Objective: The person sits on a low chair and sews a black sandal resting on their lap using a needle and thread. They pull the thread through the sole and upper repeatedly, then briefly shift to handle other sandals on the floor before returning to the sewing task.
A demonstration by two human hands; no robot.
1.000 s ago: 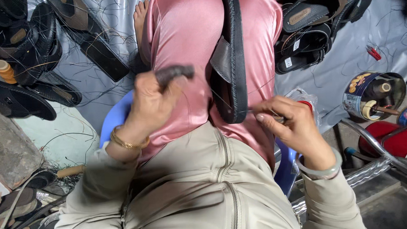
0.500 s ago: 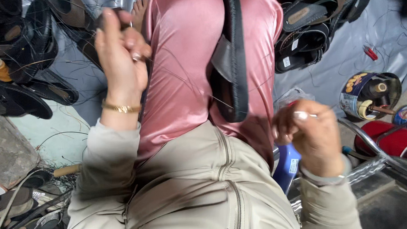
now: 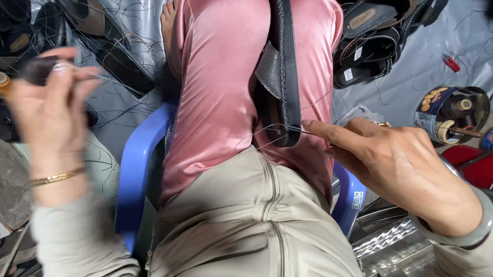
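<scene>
Thread (image 3: pixel 268 129) seemingly at right fingers (image 3: pixel 317 128)

Left hand (image 3: pixel 49 107): motion-blurred throughout; the fingers cannot be separated, and the dark object in its grip (image 3: pixel 34 69) cannot be identified. Whether thread runs from that grip is too fine and smeared to tell.

Right hand (image 3: pixel 400 166): the thumb and the fingers behind the forefinger are hidden, so the pinch itself is unseen. Its sleeve is cut by the lower edge.

Black sandal (image 3: pixel 282 66), just beside the right grip: toe end cut by the top edge, far face hidden between the legs.

Tin (image 3: pixel 448 115), beyond the right grip: contents too small to make out
</scene>
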